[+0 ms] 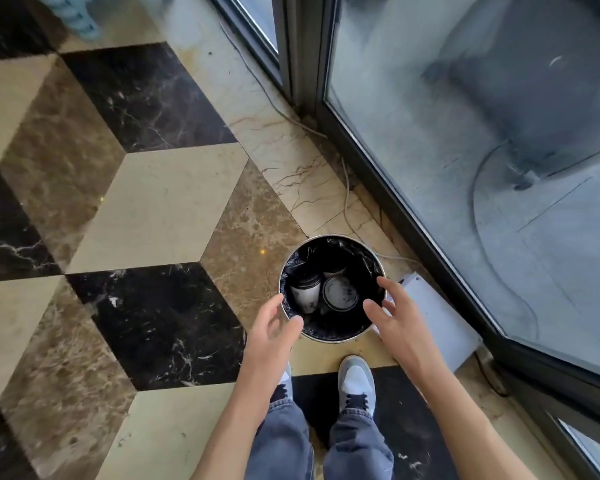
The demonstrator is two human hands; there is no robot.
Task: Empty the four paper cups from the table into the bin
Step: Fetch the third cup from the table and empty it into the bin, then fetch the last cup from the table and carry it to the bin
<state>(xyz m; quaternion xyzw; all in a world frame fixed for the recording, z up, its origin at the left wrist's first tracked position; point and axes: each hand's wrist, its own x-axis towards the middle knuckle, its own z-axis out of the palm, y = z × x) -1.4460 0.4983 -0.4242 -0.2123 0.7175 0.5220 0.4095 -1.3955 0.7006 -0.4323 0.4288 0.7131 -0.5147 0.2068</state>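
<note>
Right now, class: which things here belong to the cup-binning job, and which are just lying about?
Job: bin with black liner; paper cups inside; left hand and right hand, both open.

Lying about: cable; white box; glass door.

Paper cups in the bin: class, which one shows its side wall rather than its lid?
The left cup, nearest the left hand, shows its white wall; the right cup faces lid-up.

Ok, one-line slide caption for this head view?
Both open hands, left hand and right hand, above bin holding paper cups.
</note>
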